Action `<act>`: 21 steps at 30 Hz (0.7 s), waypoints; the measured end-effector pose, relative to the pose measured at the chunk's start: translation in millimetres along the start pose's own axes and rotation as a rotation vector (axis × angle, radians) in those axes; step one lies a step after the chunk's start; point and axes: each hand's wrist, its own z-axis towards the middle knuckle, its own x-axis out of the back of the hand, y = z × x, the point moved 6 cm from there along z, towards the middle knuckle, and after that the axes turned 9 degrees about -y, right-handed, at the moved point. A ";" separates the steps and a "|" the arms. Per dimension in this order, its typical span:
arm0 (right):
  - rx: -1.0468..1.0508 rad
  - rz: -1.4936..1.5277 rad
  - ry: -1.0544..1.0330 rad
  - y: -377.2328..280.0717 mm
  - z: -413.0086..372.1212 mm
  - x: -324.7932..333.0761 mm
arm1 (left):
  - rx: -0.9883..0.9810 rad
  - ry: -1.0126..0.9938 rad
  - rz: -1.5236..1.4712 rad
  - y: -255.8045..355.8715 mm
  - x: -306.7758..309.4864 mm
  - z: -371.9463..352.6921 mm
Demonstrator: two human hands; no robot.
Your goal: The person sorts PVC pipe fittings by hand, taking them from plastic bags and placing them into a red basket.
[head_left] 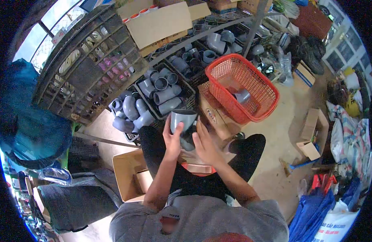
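My left hand [172,134] is closed around a grey plastic pipe fitting [183,117], its wide round mouth tilted upward, above my lap. My right hand [206,144] is at the fitting's right side, fingers stretched out and apart; whether they press on it is hard to tell. Below the fitting, between my hands, another grey piece [187,144] partly shows. An open cardboard box lies under it between my legs, mostly hidden. Ahead to the right, a red plastic basket [270,86] holds one grey fitting [242,96]. It rests on a cardboard box [215,119].
Black crates [191,96] of grey fittings stand ahead, with more elbow fittings [130,108] at their left. A dark slatted crate [125,47] rises at upper left. An open carton [126,177] sits by my left leg. Another carton [315,131] lies on the right-hand floor.
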 end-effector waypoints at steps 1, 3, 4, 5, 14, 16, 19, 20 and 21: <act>0.024 0.028 0.143 0.1 -1.5 0.0 | -0.016 -0.037 0.042 -2.8 -4.5 -4.5; 0.018 0.124 0.396 -4.7 0.1 11.3 | -0.039 -0.140 0.141 7.6 -18.2 -18.3; 0.015 0.123 0.399 0.0 4.9 17.9 | -0.055 -0.170 0.162 10.2 -23.1 -23.5; -0.158 0.381 0.304 23.5 9.5 18.5 | -0.033 -0.185 0.137 8.2 -22.9 -25.0; -0.286 0.327 0.213 -1.7 -10.4 21.0 | -0.030 -0.226 0.149 27.7 -15.7 9.7; -0.165 0.378 0.124 7.2 -14.0 22.3 | -0.007 -0.221 0.166 27.5 -21.8 6.1; 0.003 0.184 0.111 -5.2 -17.7 33.7 | 0.087 -0.147 0.178 33.3 -31.0 -3.6; 0.111 0.153 0.073 -9.1 -17.7 36.8 | 0.113 -0.186 0.007 13.8 -24.2 -1.2; 0.219 0.123 0.034 -15.5 -17.1 39.1 | 0.095 -0.205 0.048 14.8 -26.4 -8.8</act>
